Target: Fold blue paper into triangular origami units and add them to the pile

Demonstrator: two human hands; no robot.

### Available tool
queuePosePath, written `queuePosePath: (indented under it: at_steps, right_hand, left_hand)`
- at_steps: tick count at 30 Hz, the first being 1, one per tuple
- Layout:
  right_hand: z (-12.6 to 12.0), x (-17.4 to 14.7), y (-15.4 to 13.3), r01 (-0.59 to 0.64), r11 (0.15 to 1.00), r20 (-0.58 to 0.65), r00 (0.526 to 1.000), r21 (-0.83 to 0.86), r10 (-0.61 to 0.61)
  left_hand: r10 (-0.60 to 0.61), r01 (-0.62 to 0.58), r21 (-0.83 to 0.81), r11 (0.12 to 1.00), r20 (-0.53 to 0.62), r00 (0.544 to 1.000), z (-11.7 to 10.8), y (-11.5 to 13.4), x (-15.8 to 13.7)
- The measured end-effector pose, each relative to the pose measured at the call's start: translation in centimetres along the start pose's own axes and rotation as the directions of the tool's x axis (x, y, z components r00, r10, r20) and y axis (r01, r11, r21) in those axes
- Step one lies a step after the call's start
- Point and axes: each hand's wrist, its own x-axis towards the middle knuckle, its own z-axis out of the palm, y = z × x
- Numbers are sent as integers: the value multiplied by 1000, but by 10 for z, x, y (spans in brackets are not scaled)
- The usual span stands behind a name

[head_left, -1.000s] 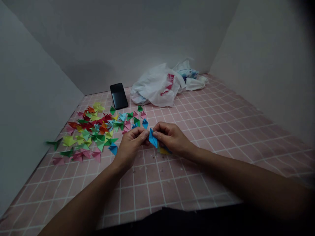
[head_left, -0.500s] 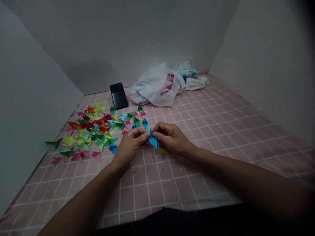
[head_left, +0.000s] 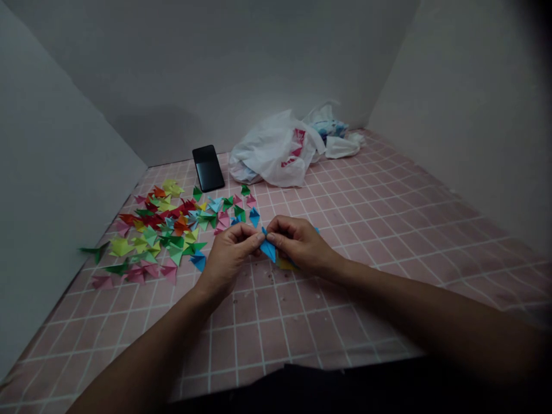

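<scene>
A small piece of folded blue origami paper [head_left: 268, 250] is pinched between both hands above the table. My left hand [head_left: 233, 247] grips its left side near the top with thumb and forefinger. On the opposite side, the thumb and fingers of my right hand [head_left: 299, 242] press at its upper tip. Yellow paper [head_left: 284, 264] shows partly beneath my right hand, which hides the rest. Just beyond my hands lies another blue folded piece [head_left: 254, 217]. To the left spreads a pile of folded paper cranes [head_left: 172, 238] in red, green, yellow, pink and blue.
The table wears a pink cloth with white grid lines [head_left: 241, 345]. A black smartphone [head_left: 209, 168] lies toward the back wall, beside a crumpled white plastic bag [head_left: 276, 149]. Further right is a blue-and-white bundle [head_left: 328, 127]. Pale walls close in the back and both sides.
Both hands stay nearly in place. The fingertips have closed in slightly at the top of the blue paper, covering more of its upper tip.
</scene>
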Motion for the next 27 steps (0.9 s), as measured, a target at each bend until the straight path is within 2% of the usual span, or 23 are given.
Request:
queuePosePath:
  at_steps: [4, 10, 27]
  right_hand:
    - [0, 1, 0, -1, 1000, -1, 1000, 0, 1]
    - [-1, 1, -2, 0, 1000, -12, 1000, -11, -1]
    - [-1, 0, -2, 8, 1000, 4, 1000, -2, -8]
  left_hand:
    - [57, -56, 53, 997, -14, 998, 1, -1, -1]
    - [36, -36, 10, 999, 8, 999, 1, -1, -1]
    - [-130, 141, -185, 973, 73, 989, 0, -4, 4]
